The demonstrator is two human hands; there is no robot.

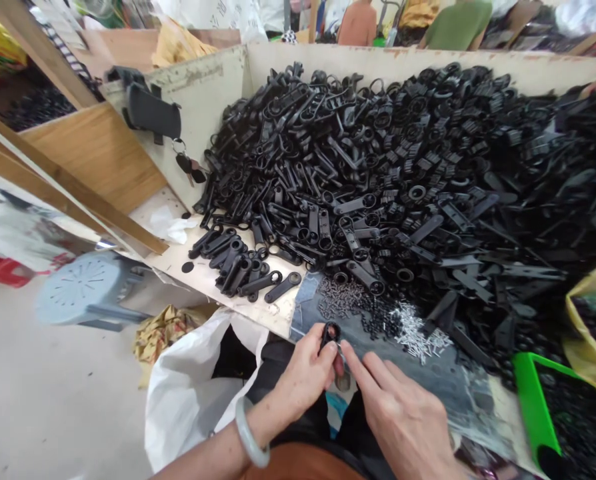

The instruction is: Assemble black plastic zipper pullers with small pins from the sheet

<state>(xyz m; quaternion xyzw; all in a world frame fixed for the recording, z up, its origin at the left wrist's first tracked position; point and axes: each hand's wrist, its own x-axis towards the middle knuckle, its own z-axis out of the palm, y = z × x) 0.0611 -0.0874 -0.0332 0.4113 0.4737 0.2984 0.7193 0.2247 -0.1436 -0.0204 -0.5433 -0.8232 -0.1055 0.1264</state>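
My left hand (305, 367), with a pale bangle (251, 433) on its wrist, is closed around a black plastic part with a ring-shaped end (332, 330). My right hand (398, 400) meets it from the right, index fingertip at the part and the other fingers curled in. A small shiny glint shows by that fingertip; what it belongs to is too small to tell. Just beyond my hands, small brownish pieces (341, 297), tiny black pieces (381, 317) and silvery pins (421, 333) lie in piles on a grey mat (305, 300).
A big heap of black plastic parts (328, 160) fills the walled bench. Several black arm-shaped parts (238, 267) lie at its left front edge. A white sack (178, 400) hangs open below, near a blue stool (85, 287). At right stand a green bin (533, 400) and a yellow-rimmed bag (578, 327).
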